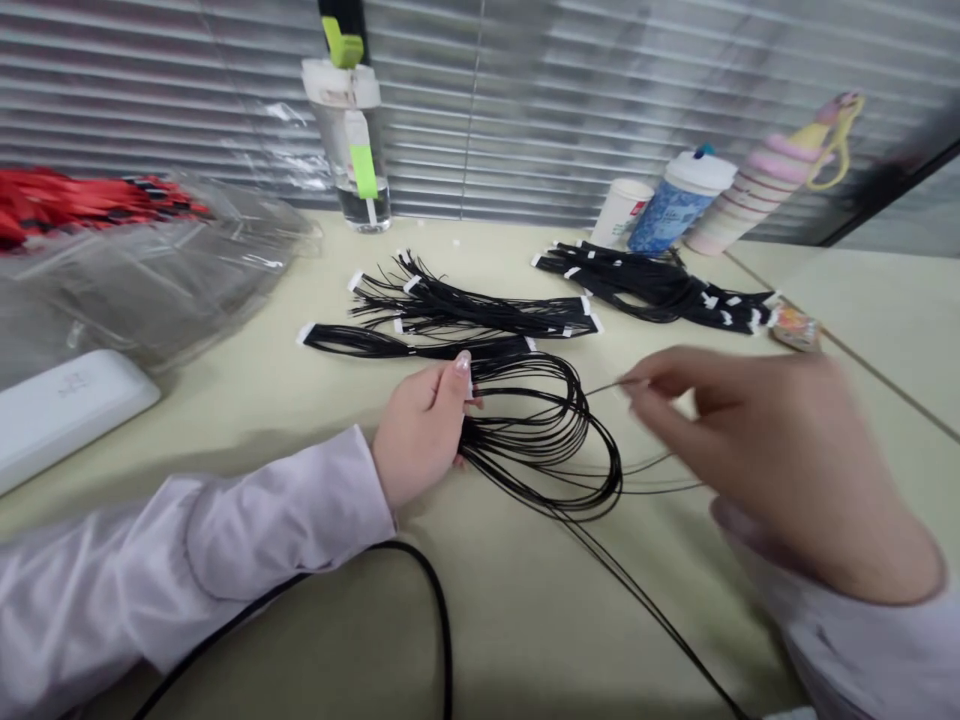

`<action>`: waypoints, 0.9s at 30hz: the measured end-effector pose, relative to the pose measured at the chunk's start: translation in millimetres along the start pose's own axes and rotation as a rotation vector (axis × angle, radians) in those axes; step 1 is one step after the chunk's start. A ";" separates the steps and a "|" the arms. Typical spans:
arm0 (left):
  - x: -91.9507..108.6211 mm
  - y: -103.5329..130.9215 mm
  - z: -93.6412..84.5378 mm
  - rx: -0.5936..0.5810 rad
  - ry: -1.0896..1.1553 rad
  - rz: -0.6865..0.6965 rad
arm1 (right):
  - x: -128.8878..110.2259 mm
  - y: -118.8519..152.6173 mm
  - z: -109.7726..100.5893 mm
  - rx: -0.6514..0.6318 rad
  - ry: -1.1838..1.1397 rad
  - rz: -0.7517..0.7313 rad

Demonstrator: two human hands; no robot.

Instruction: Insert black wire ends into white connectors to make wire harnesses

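A looped bundle of thin black wires (600,470) fans out to the right from my left hand (427,425). That hand is closed on the bundle's gathered end, where a bit of white connector shows under the thumb. My right hand (757,440), slightly blurred, pinches a single thin black wire (604,387) between thumb and forefinger, to the right of the loops. Other wires of the bundle trail toward the lower right. Just behind my left hand lies a flat black wire harness (360,341) with white connectors.
Farther back lie more black harnesses (480,310) and another pile (652,285). A clear bottle (349,150), a blue cup (679,205) and a striped bottle (757,190) stand by the blinds. At left are plastic bags (172,270), red wires (75,205) and a white device (71,410). A black cable (442,620) curves in front.
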State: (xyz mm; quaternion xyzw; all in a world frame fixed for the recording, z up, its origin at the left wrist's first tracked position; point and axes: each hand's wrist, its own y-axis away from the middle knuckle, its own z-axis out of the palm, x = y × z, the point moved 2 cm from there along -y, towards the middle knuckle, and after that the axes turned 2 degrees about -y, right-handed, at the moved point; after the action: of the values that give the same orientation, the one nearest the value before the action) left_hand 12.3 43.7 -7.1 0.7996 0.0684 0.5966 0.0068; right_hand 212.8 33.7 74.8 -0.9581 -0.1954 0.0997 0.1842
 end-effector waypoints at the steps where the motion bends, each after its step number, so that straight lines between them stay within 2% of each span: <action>1: 0.3 0.1 0.2 -0.007 0.003 0.004 | 4.1 -2.1 -7.5 0.152 -0.069 0.059; 3: 1.4 0.7 0.1 -0.017 -0.005 0.026 | 7.7 -4.7 -14.8 0.403 -0.349 0.150; 5: 2.1 1.4 0.1 -0.033 -0.027 0.048 | 5.9 -6.0 -12.0 0.546 -0.763 0.180; 7: 1.8 1.6 0.3 -0.056 -0.042 0.058 | 0.4 -6.4 -3.6 0.564 -1.064 0.165; 8: 1.4 1.5 0.4 -0.067 -0.047 0.057 | -2.9 -6.3 1.8 0.508 -1.124 0.157; 10: 0.9 1.1 0.5 -0.077 -0.056 0.070 | -9.7 -5.6 13.9 0.299 -1.084 0.129; 12: 1.5 0.9 0.0 -0.074 -0.087 0.109 | -15.5 -4.6 26.2 0.082 -0.885 0.066; 14: 2.8 1.1 -0.5 -0.071 -0.130 0.162 | -19.7 -4.1 36.6 -0.029 -0.683 -0.022; 16: 4.0 1.6 -0.7 -0.077 -0.168 0.205 | -22.9 -4.9 43.8 -0.056 -0.573 -0.108; 19: 5.2 2.4 -0.5 -0.096 -0.195 0.249 | -26.7 -7.3 49.0 -0.056 -0.528 -0.177; 27: 8.7 4.9 -0.5 -0.125 -0.235 0.267 | -31.9 -11.6 51.8 -0.098 -0.507 -0.191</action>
State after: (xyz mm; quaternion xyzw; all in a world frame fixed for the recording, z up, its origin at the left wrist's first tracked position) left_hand 14.7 39.8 1.8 0.8637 -0.0769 0.4979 -0.0151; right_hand 166.4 46.8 35.9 -0.8875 -0.3294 0.3091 0.0913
